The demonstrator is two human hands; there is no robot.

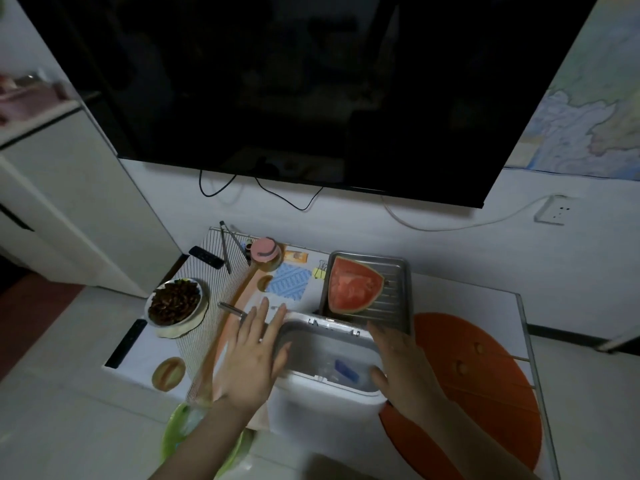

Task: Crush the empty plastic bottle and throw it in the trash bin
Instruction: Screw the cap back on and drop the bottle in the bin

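Both hands are open and empty, the left hand (254,355) and right hand (403,363) flanking the white trash bin (311,408) at lower centre; the crushed bottle (337,370) with its blue label lies inside it, a bit blurry

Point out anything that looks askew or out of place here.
The metal tray holding the watermelon wedge sits tilted, its near edge propped on the trash bin rim. The crushed bottle already lies inside the bin.
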